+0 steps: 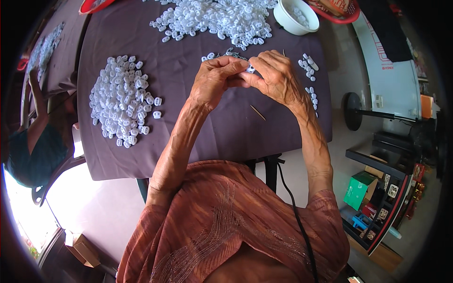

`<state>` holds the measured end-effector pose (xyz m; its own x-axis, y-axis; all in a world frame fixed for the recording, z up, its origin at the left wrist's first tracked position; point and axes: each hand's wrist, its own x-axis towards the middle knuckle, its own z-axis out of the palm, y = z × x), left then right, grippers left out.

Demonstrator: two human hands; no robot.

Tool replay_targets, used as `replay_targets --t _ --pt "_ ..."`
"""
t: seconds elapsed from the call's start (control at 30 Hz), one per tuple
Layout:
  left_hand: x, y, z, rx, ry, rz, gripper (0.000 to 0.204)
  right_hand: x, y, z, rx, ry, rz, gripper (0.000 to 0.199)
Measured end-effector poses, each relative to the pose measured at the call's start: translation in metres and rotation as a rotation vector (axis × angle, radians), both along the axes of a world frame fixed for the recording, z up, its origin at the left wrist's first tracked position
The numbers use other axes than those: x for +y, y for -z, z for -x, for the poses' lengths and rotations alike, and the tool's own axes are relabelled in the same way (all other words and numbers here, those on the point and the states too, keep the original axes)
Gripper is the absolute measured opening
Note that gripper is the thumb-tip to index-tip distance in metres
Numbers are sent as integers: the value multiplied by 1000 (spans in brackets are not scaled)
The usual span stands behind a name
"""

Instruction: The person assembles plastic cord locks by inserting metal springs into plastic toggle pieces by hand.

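Above the middle of the table, my left hand [213, 79] and my right hand [275, 78] meet fingertip to fingertip. Pinched between them is a small white plastic piece [251, 69] with dark holes; the fingers cover most of it. Just beyond my hands lie a few similar white pieces [207, 57] and a tangle of dark greenish cord [231, 54], partly hidden. A thin wooden stick [258, 112] rests on the cloth nearer to me. To my left a heap of loose white pieces [120, 99] is spread out.
A bigger heap of white pieces [222, 21] covers the far side of the brown tablecloth [198, 141]. Beside it stand a white bowl [283, 21] and a red basket [349, 16]. Small rows of pieces [309, 70] line the right edge. At far left, another person's arm [37, 92] reaches over a neighbouring table.
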<state>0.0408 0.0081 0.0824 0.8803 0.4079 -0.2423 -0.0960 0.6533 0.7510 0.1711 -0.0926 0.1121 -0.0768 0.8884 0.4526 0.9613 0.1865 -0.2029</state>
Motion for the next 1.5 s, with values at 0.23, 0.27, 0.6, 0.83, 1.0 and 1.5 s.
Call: replay_targets --t 0.23,0.27,0.6,0.83,1.0,1.5 --pt "-1 3 -1 11 9 -6 16 0 3 -3 -13 -43 -45 24" --pt "-2 3 -2 16 3 7 16 0 4 -4 -12 -41 -43 24" --pt "-6 11 -6 25 -6 14 15 -3 5 -9 -5 -90 -35 22" --pt "-4 6 -5 -2 1 57 16 -4 7 -11 32 -45 -28 24" --pt "-2 10 -5 -25 -1 122 17 -7 8 -4 160 23 -50 33" --pt "87 11 138 793 -641 -1352 17 -5 91 -50 535 438 215 18"
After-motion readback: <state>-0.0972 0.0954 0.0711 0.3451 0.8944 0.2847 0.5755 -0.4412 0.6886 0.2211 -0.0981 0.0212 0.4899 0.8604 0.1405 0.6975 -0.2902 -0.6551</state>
